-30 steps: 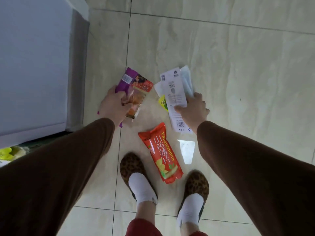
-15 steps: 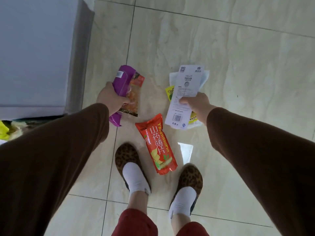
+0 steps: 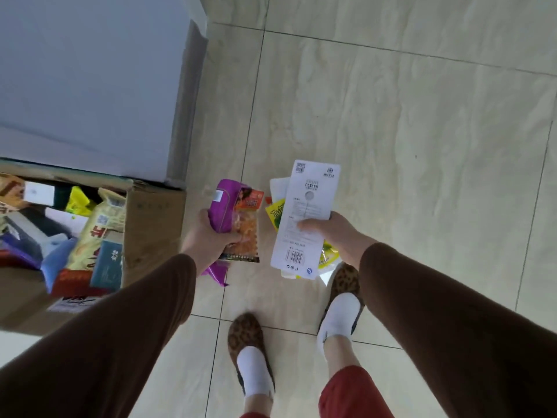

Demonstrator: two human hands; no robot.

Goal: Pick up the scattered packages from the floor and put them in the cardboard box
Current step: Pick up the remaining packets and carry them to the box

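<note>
Left hand (image 3: 208, 236): fingers curled round two snack packets held together, a purple packet (image 3: 224, 206) nearest the palm and an orange-fronted packet (image 3: 247, 227) lying against it under the fingertips; both stick out above and below the fist.

Right hand (image 3: 327, 233): thumb and fingers pinching a small stack. Uppermost, a white peeler card (image 3: 304, 218) printed "PEELER", barcode end hanging below the thumb. Beneath it, a yellow-green packet (image 3: 277, 215) showing left of the thumb and again below the fingers, plus a white sheet edge above.

Cardboard box (image 3: 153, 218): open on the floor, left of the left-hand fingers, near but apart, already crowded with assorted packets.

Other: brown sleeves, leopard-print slippers (image 3: 245, 333) with white socks below both hands, pale tiled floor (image 3: 391, 122), grey-white cabinet (image 3: 90, 79) behind the box.
</note>
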